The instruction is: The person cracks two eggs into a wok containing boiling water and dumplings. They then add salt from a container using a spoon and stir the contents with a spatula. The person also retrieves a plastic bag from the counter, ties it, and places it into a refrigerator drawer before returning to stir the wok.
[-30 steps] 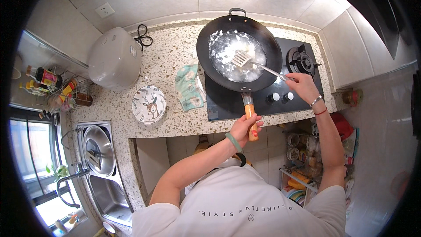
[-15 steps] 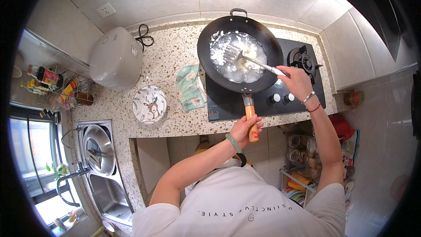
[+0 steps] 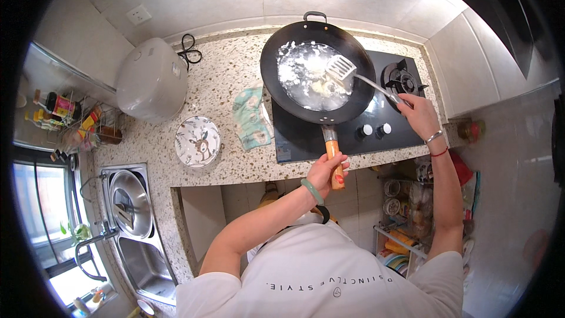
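A dark wok (image 3: 273,85) sits over the left burner, with bubbling, foamy liquid (image 3: 303,85) and pale yellowish pieces (image 3: 322,88) in it. My left hand (image 3: 327,172) is wrapped round its wooden handle (image 3: 331,146). In my right hand (image 3: 420,114) is the handle of a slotted metal spatula (image 3: 341,68). The spatula's head is at the right part of the liquid, its slots showing; I cannot tell whether it touches the liquid. The burner under the wok is hidden.
The black gas hob (image 3: 294,147) has a bare second burner (image 3: 401,79) on the right. Left of it lie a green patterned cloth (image 3: 251,119), a deer-patterned plate (image 3: 198,141) and a white rice cooker (image 3: 152,79). A steel sink (image 3: 144,259) holds a pan lid (image 3: 130,197).
The spatula has moved to the right across the wok, its head turned so the slots show more. My right hand has drawn right and slightly down. My left hand keeps its grip.
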`<move>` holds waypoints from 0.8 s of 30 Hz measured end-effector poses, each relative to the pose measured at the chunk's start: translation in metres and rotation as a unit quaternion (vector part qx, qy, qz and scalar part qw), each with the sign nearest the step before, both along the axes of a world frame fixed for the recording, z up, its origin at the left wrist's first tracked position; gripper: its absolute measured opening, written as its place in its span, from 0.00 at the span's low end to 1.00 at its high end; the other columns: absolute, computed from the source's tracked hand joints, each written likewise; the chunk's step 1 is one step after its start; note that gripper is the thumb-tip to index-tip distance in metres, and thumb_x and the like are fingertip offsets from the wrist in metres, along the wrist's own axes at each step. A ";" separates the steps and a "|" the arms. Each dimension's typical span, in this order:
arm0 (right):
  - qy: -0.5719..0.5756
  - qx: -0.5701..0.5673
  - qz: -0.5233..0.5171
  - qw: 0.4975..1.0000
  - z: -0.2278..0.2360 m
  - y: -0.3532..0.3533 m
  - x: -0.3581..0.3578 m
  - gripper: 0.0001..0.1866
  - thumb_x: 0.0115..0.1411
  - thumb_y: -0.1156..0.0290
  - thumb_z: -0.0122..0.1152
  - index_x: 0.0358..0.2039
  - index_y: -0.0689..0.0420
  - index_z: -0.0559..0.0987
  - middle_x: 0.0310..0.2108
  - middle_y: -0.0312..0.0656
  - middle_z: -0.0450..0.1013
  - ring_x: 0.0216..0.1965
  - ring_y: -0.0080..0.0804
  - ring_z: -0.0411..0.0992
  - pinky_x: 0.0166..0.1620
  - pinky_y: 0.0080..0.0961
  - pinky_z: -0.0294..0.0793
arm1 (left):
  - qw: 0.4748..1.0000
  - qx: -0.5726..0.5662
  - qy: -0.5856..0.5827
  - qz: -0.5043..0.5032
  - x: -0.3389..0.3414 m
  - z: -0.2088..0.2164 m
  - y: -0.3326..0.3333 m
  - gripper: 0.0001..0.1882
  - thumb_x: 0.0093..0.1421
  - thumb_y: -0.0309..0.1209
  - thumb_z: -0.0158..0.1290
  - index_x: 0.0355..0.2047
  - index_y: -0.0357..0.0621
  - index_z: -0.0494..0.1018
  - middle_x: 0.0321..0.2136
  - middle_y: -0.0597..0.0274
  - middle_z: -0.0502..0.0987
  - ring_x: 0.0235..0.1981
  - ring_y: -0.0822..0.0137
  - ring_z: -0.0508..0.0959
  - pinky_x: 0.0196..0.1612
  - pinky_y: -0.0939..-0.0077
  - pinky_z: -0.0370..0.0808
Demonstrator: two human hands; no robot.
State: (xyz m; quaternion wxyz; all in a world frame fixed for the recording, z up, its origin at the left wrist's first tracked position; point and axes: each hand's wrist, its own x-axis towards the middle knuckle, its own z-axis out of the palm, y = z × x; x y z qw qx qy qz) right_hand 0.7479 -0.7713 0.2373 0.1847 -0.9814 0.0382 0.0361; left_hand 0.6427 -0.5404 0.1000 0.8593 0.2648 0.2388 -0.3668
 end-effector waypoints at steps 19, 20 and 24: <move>0.013 0.013 0.018 1.000 -0.014 0.022 0.006 0.17 0.51 0.64 0.59 0.41 0.58 0.78 0.25 0.46 0.75 0.27 0.37 0.74 0.32 0.28 0.72 | 1.000 0.003 -0.001 -0.007 0.000 0.004 0.004 0.14 0.61 0.35 0.49 0.44 0.42 0.63 0.39 0.64 0.73 0.38 0.72 0.74 0.41 0.75 0.76; 0.003 0.018 0.025 1.000 -0.017 0.022 0.008 0.17 0.51 0.64 0.59 0.40 0.57 0.78 0.25 0.46 0.75 0.27 0.38 0.74 0.33 0.29 0.72 | 1.000 0.003 -0.001 -0.008 0.000 0.005 0.003 0.14 0.61 0.35 0.49 0.44 0.42 0.63 0.39 0.64 0.73 0.39 0.72 0.74 0.41 0.75 0.76; -0.011 0.036 0.044 0.998 -0.030 0.027 0.020 0.16 0.51 0.63 0.59 0.40 0.56 0.78 0.27 0.46 0.76 0.30 0.41 0.74 0.35 0.31 0.72 | 1.000 0.000 -0.002 -0.008 0.000 0.005 0.003 0.15 0.61 0.35 0.49 0.44 0.42 0.63 0.39 0.64 0.73 0.39 0.72 0.74 0.41 0.75 0.76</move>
